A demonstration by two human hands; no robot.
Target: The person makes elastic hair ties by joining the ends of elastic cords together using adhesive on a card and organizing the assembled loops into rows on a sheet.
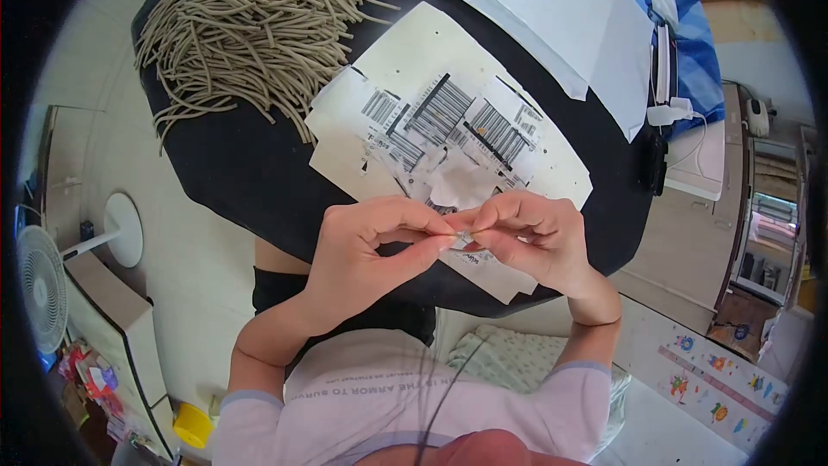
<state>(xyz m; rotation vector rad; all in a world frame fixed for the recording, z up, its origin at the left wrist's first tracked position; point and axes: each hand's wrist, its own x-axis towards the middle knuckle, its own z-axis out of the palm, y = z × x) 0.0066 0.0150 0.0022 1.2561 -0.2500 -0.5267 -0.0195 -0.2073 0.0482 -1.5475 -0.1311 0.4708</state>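
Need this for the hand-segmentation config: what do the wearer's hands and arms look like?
Left hand and right hand are both ungloved, with no rings visible. Forearms are bare, below short pale pinkish sleeves edged with blue-grey trim.

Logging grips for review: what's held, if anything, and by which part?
A small pale thing, pinched by left hand and right hand; too small to tell which part.

So there's just one camera here, worn on the person's head and pointing forward and steeply down. It's close over both hands (466,237), with the black tabletop (233,181) beyond them and the shirt (414,393) at the bottom edge. Super wide view too: bowed room edges, dark corners, nothing to overlap with.
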